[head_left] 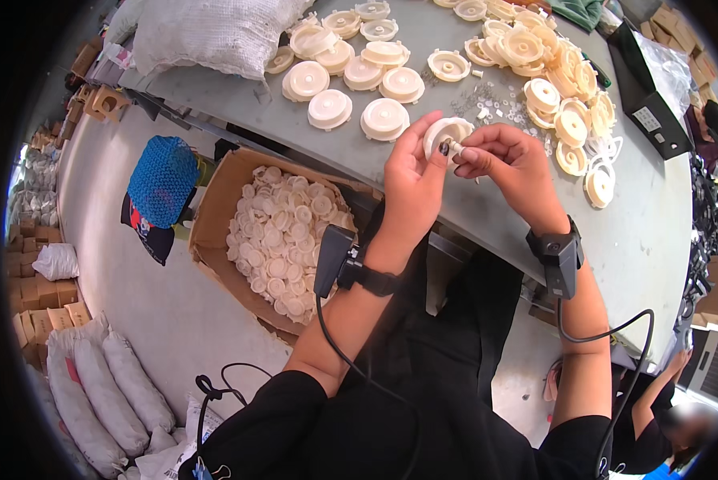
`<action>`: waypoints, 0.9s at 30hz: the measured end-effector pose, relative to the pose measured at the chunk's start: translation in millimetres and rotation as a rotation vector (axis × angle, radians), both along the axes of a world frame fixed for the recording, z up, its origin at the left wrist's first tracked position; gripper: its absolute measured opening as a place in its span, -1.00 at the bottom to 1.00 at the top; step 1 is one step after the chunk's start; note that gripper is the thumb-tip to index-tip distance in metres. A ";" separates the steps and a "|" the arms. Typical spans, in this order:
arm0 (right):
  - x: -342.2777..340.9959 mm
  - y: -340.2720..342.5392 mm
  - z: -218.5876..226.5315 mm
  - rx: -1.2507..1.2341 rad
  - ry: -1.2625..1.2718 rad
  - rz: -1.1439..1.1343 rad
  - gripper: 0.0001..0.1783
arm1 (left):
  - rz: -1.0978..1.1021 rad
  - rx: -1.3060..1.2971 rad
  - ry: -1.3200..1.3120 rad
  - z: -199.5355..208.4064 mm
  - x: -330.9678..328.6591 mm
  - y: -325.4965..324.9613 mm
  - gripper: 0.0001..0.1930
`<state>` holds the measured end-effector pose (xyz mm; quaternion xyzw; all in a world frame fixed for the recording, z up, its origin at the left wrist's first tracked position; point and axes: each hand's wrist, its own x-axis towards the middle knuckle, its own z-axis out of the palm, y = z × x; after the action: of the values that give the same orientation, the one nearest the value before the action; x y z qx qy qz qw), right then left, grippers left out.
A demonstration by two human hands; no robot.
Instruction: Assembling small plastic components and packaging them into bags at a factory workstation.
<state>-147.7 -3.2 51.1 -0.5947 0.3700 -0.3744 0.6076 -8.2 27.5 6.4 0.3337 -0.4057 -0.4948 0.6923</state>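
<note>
Above the table's near edge, my left hand (415, 172) grips a round cream plastic disc part (445, 134) with a raised rim, its thumb across the front. My right hand (512, 160) is closed in a pinch on a small pale cylindrical piece (456, 148) at the disc's centre. Whether that piece is seated in the disc or only touches it, I cannot tell. Just beyond my left hand lie several similar cream discs (384, 118). Beyond my right hand, small white pieces and clear bits (491, 104) are scattered on the table.
More cream parts (571, 120) are heaped on the grey table (487, 220), beside a black box (651, 96). A white woven sack (207, 36) lies at the far left. Below stands a cardboard box (215, 232) of cream parts, near a blue-covered stool (163, 182). Another person (655, 432) is at lower right.
</note>
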 end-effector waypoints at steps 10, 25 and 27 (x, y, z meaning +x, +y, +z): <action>-2.8 -2.0 2.5 0.048 0.028 0.033 -0.82 | -0.016 -0.025 -0.004 0.1 -0.1 0.5 -0.62; 6.7 2.4 -13.3 -0.097 0.052 -0.112 -0.89 | -0.149 -0.004 0.002 8.3 -0.1 1.6 -0.59; 9.4 5.3 -14.0 -0.118 0.094 -0.191 -0.89 | -0.129 -0.018 -0.045 8.5 -0.6 1.8 -0.61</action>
<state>-138.3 2.1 37.1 -0.6084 0.4304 -0.4233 0.5152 -8.8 29.3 14.9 0.3118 -0.4464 -0.5270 0.6526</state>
